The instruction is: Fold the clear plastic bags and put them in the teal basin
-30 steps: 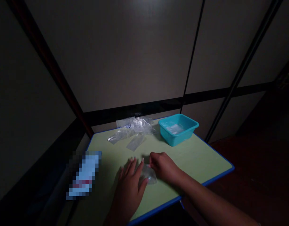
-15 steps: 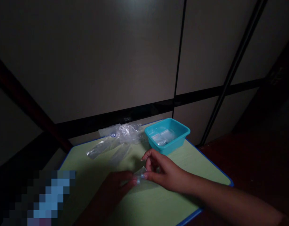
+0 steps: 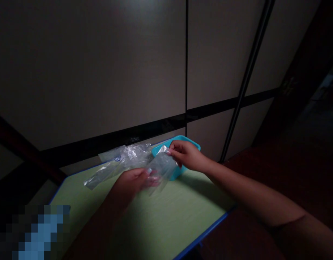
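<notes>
A clear plastic bag [image 3: 164, 167] is stretched between my two hands above the table. My right hand [image 3: 186, 154] pinches its upper corner in front of the teal basin [image 3: 179, 174], hiding much of the basin's inside. Lower and to the left, my left hand [image 3: 135, 182] is closed on the bag's other side, its fingers showing through the film. Behind my left hand, a heap of clear plastic bags [image 3: 132, 154] lies loose at the table's back edge, one of them reaching out to the left.
The pale green table [image 3: 166, 216] has a blue rim [image 3: 206, 231]. Right behind it rises a large panelled cabinet front [image 3: 114, 72] with dark strips. A dark reddish floor [image 3: 250, 187] lies to the right. A blurred-out patch [image 3: 41, 231] covers the lower left.
Both hands have risen from low over the table, lifting the bag and spreading it between them. My right hand now overlaps the basin. The camera view has shifted to the right.
</notes>
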Motion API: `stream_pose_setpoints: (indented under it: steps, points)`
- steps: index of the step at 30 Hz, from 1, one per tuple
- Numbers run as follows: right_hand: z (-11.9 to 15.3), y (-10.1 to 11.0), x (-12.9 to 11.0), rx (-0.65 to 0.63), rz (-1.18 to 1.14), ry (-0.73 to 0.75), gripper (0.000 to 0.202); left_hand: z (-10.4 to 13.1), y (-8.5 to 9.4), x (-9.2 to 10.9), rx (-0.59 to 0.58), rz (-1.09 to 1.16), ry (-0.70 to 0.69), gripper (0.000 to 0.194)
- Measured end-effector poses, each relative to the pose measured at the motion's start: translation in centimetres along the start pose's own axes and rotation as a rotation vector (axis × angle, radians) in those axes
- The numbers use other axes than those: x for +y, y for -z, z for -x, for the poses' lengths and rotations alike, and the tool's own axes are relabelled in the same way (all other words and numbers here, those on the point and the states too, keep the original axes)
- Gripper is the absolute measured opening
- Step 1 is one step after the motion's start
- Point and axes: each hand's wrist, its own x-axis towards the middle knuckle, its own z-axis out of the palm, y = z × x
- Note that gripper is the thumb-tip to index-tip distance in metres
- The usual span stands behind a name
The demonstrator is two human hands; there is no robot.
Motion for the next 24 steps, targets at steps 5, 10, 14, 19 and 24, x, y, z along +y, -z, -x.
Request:
stream_pose_setpoints:
  steps: [5, 10, 14, 19, 24]
  points:
    - [0.3, 1.4, -2.4, -0.166, -0.022, 0.052, 0.033, -0.2, -0.3, 2.6, 0.112, -0.157, -0.27, 0.061]
    - [0.5, 0.0, -4.2, -0.302, 0.13, 0.205, 0.027, 1.3, 0.5, 2.9, 0.014, -0.287, -0.428, 0.057]
    - [-1.0, -2.7, -4.4, -0.314, 0.214, 0.298, 0.024, 3.0, 2.3, 1.8, -0.024, -0.287, -0.271, 0.043]
    - [-2.8, -7.8, -3.7, -0.355, -0.006, 0.161, 0.027, 5.8, 5.0, -1.1, 0.016, -0.057, -0.157, 0.047]
    - [-2.0, -12.8, -1.9, -0.328, -0.185, -0.084, 0.025, 9.4, 6.6, -5.0, 0.082, 0.13, -0.042, 0.047]
